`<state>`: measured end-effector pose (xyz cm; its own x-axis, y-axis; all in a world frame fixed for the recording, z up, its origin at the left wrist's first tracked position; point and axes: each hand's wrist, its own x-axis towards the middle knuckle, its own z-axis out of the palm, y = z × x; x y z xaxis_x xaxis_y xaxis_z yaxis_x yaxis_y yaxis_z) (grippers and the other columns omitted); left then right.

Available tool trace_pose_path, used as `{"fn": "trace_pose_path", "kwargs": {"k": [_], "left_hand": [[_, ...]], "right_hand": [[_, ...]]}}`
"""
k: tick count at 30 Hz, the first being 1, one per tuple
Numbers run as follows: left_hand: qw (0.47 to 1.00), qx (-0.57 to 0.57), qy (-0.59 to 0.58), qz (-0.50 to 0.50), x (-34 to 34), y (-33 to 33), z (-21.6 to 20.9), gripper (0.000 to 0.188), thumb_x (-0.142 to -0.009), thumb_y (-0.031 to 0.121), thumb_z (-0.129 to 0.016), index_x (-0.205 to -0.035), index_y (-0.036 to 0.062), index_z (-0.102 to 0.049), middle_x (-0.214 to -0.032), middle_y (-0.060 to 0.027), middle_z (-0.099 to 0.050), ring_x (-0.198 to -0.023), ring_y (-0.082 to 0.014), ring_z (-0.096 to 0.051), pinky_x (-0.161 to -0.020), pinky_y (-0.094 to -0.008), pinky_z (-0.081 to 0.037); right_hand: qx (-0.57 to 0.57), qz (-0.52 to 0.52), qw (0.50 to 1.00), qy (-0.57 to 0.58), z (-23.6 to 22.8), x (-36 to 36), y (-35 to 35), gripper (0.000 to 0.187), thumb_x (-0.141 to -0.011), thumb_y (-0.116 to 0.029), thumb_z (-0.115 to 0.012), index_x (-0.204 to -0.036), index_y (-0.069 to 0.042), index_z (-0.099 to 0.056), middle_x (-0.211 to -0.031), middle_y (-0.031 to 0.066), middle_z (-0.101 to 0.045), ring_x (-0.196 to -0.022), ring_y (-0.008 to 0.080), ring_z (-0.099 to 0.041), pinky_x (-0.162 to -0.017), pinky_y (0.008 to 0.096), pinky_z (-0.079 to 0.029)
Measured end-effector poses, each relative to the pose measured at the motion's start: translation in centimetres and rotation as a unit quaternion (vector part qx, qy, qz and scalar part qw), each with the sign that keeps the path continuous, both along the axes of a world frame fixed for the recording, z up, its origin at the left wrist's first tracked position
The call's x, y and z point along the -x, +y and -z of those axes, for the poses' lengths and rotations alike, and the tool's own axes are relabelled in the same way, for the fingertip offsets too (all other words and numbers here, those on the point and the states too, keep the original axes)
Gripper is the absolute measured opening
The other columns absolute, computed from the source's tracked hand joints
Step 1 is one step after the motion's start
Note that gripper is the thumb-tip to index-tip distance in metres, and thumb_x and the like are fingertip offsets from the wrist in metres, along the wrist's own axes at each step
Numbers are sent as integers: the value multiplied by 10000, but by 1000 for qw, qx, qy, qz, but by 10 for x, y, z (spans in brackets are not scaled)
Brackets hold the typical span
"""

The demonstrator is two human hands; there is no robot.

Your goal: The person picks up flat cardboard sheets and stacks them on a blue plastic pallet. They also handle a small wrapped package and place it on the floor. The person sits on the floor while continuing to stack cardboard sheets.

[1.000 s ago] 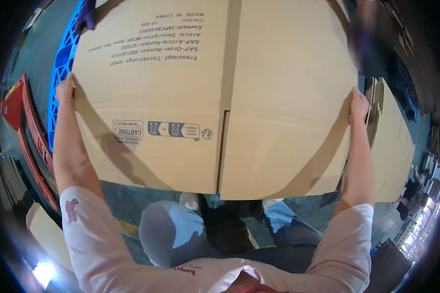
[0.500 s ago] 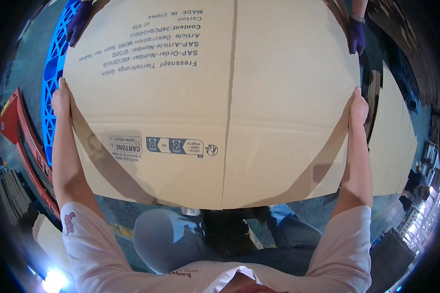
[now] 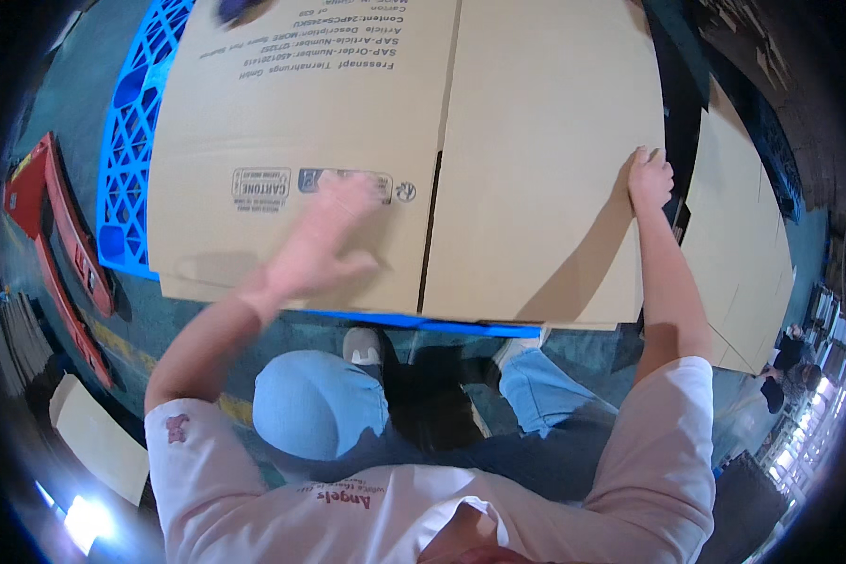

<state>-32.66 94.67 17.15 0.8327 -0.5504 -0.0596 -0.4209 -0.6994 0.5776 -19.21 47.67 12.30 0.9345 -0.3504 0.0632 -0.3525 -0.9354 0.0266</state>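
A large flat brown cardboard sheet (image 3: 536, 188) with dark print and a lengthwise slit lies in front of me on a blue plastic pallet (image 3: 122, 188). Over its left half is my left hand (image 3: 324, 235), slightly blurred, thumb and fingers apart, holding nothing. At the sheet's right edge, my right hand (image 3: 650, 179) has its fingers curled around the border. A co-worker's dark-gloved hand (image 3: 242, 9) rests at the far left part of the sheet, partly cut off by the frame.
A red forked metal frame (image 3: 70, 226), looking like a pallet jack, stands on the floor at the left. More flat cardboard (image 3: 738, 235) lies to the right. Stacked cardboard (image 3: 23, 343) sits at the lower left. My shoe (image 3: 363, 346) is just before the pallet's near edge.
The cardboard sheet has come down flat onto the pallet. My left hand has let go of its left edge and moved inward over the print. The co-worker's right-side gloved hand has left view.
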Motion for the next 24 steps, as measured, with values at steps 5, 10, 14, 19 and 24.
{"fn": "trace_pose_path", "kwargs": {"k": [5,10,14,19,24], "left_hand": [[997,27,-19,73,44,-60,-8,887,-574,270,-760,-1293,25,-301,-1341,-172,-300,-1266,-320,-249,-1056,-432,-208],[994,-21,-70,78,62,-65,6,781,-612,228,-737,-1251,-13,-359,-1334,-182,-304,-1250,-325,-268,-1045,-392,-243],[992,-39,-94,73,69,-68,12,729,-645,222,-712,-1238,-33,-374,-1332,-182,-309,-1250,-325,-269,-1039,-382,-254],[975,-130,-151,97,70,-60,8,719,-684,345,-659,-1215,-60,-392,-1309,-196,-339,-1244,-325,-282,-1039,-380,-253],[969,-160,-140,128,60,-86,-3,680,-704,321,-645,-1209,-60,-395,-1300,-200,-347,-1241,-331,-286,-1035,-376,-253]], "right_hand": [[14,-148,984,-94,-8,45,34,485,-833,-394,-460,-1158,-35,-440,-1189,203,-431,-1111,388,-403,-917,504,-320],[-10,-310,951,16,-22,132,51,633,-829,-412,-463,-1307,-33,-294,-1385,180,-209,-1290,356,-146,-1028,495,-139],[-56,-284,957,29,-39,141,58,633,-833,-425,-454,-1310,-40,-298,-1396,169,-195,-1309,331,-100,-1046,482,-92],[-158,-481,851,-142,-92,119,162,628,-806,-381,-511,-1312,-67,-311,-1402,142,-203,-1314,293,-127,-1069,443,-74],[-122,-595,794,0,-26,136,178,585,-819,-409,-482,-1290,-86,-354,-1386,119,-255,-1300,284,-184,-1057,448,-121]]}}
